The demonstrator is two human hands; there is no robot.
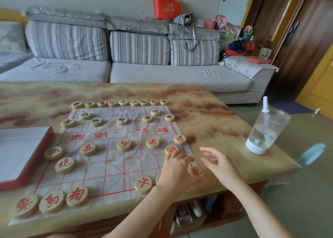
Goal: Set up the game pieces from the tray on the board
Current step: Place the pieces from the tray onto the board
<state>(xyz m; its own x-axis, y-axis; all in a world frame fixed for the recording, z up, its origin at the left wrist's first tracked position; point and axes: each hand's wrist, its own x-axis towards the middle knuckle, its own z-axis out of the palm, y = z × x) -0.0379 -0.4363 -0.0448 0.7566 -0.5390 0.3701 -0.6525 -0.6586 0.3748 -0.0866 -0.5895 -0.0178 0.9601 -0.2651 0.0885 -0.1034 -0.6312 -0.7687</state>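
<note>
My left fingers (177, 156) lie flat and loosely together on the near right corner of the paper board (115, 153), tips touching the red-lettered cannon piece (171, 149); I cannot tell whether they grip anything beneath the palm. The left hand (175, 171) covers part of a piece on the near row, just right of the red advisor piece (143, 184). My right hand (219, 163) hovers just beside it over the bare marble table (207, 115), fingers spread wide and holding nothing. Between the two hands sits a red chariot piece (196, 172) at the board's corner.

On the near left I see three red pieces in a row (52, 202), with a gap in the middle of that row. Another red cannon (64, 164) and five red soldiers (124, 145) stand further up. The black-lettered pieces (120, 103) line the far edge, with more in front of them. The tray (27, 156), red-walled with a grey inside, rests at the left edge, touching the board. A clear cup with a white base (266, 131) stands well apart on the right.
</note>
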